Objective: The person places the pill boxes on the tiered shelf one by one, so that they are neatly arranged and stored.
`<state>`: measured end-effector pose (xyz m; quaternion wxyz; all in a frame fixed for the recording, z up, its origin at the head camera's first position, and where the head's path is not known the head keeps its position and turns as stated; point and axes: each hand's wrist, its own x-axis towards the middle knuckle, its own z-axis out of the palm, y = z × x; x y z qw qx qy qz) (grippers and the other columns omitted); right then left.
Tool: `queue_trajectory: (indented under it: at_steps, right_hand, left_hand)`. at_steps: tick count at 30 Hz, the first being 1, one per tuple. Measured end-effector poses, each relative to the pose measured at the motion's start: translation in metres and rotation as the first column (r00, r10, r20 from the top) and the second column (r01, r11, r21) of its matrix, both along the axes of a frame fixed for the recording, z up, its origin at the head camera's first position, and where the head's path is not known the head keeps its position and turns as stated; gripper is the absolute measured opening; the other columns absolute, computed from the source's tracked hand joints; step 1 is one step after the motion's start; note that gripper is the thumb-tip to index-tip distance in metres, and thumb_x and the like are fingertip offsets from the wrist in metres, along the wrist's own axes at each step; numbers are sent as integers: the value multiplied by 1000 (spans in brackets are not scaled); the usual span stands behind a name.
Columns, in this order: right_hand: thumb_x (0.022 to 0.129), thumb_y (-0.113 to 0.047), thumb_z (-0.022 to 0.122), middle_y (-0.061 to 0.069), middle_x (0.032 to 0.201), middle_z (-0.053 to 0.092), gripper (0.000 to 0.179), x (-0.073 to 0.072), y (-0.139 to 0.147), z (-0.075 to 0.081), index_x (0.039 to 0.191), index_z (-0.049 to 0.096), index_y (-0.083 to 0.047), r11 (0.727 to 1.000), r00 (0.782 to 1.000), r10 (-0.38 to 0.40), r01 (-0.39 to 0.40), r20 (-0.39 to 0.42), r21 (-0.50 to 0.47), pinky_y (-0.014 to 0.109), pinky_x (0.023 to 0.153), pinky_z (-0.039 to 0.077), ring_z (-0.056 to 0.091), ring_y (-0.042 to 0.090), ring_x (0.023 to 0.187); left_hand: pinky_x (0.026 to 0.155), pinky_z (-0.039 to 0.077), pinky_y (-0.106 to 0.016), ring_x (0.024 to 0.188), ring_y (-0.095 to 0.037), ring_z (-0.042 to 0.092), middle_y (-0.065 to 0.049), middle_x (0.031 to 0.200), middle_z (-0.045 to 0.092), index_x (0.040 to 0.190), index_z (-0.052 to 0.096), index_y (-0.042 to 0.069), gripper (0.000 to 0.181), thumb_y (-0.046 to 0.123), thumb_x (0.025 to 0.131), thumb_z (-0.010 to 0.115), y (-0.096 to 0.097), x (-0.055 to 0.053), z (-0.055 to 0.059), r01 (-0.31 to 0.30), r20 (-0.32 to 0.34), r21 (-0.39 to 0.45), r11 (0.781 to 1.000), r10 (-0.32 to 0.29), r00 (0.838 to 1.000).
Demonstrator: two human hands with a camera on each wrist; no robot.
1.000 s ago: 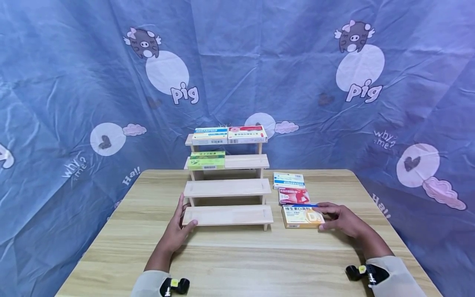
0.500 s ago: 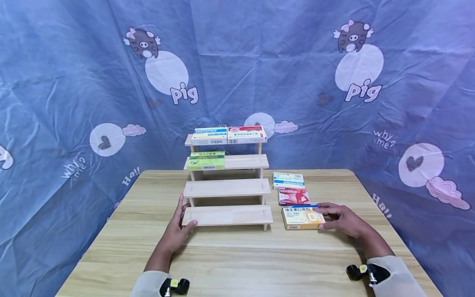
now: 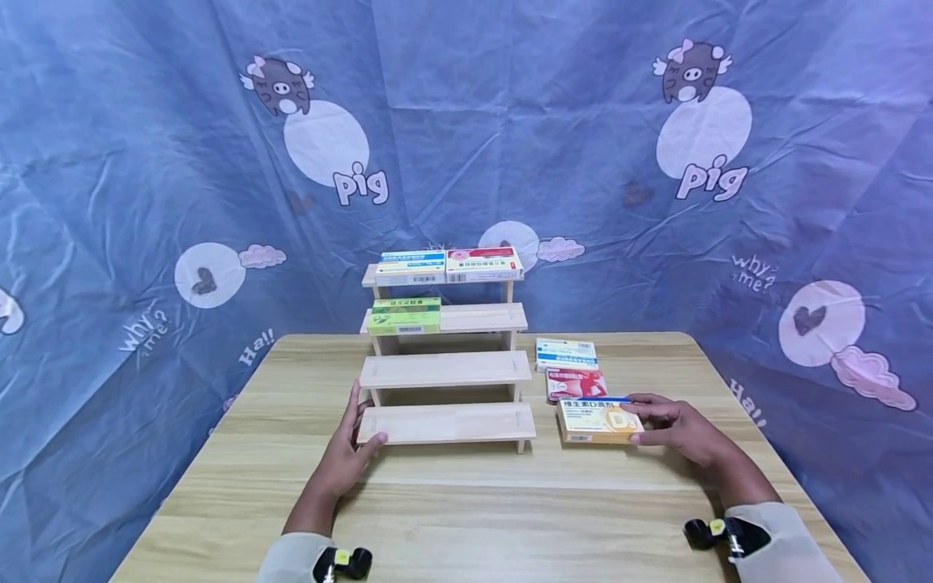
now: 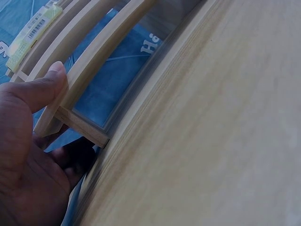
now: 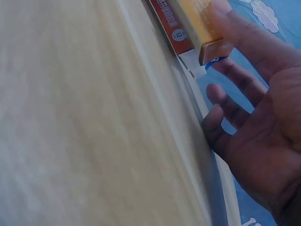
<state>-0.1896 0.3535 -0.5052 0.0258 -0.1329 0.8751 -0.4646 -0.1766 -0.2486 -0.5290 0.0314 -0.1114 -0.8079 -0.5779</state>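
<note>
A stepped wooden rack (image 3: 446,369) stands mid-table in the head view. My left hand (image 3: 348,449) holds the left end of its lowest step, thumb on the front edge; in the left wrist view the fingers curl behind that end. My right hand (image 3: 678,429) pinches the right end of a white-and-orange vitamin D drops box (image 3: 599,419) between thumb and fingers. In the right wrist view this medicine box (image 5: 200,23) sits slightly above the tabletop, its other fingers loosely bent. Directly behind it lies a red medicine box (image 3: 576,384), partly covered in the head view.
A blue-and-white medicine box (image 3: 565,354) lies behind the red one. On the rack's top step are a blue-and-white box (image 3: 411,267) and a red-and-white box (image 3: 484,265). A green box (image 3: 404,316) sits on the step below, at left. A blue printed cloth (image 3: 452,162) hangs behind the table.
My right hand has raised the vitamin D box slightly off the table and shifted it a little to the right, so it now overlaps the red box. My left hand has stayed on the rack.
</note>
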Motion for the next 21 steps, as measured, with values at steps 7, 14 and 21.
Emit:
queue_trajectory:
  at_steps: [7, 14, 21]
  right_hand:
    - [89, -19, 91, 29, 157, 57, 60, 1, 2, 4, 143, 72, -5, 1000, 1000, 5, -4, -30, 27, 10, 99, 38, 40, -25, 122]
    - [90, -18, 90, 30, 159, 54, 60, 4, -3, 12, 145, 70, -5, 999, 998, -21, 22, -61, 23, 14, 98, 43, 38, -24, 123]
    - [92, -16, 88, -2, 152, 61, 56, 5, -5, 16, 144, 71, -6, 999, 990, -46, 43, -135, -20, 26, 88, 55, 45, -21, 123]
  left_hand:
    - [105, 43, -10, 156, -52, 43, -28, 175, 34, 177, -9, 29, 107, 17, 107, 71, 0, 1, 1, -7, 9, 3, 1000, 7, 1000]
    - [104, 44, -11, 156, -52, 44, -28, 174, 34, 177, -9, 27, 107, 17, 107, 71, 0, 3, 1, -11, 19, 1, 1000, 11, 1000]
    - [104, 43, -10, 156, -52, 43, -28, 175, 33, 177, -9, 29, 107, 18, 107, 72, 0, 1, 0, -9, 16, 1, 1000, 9, 1000]
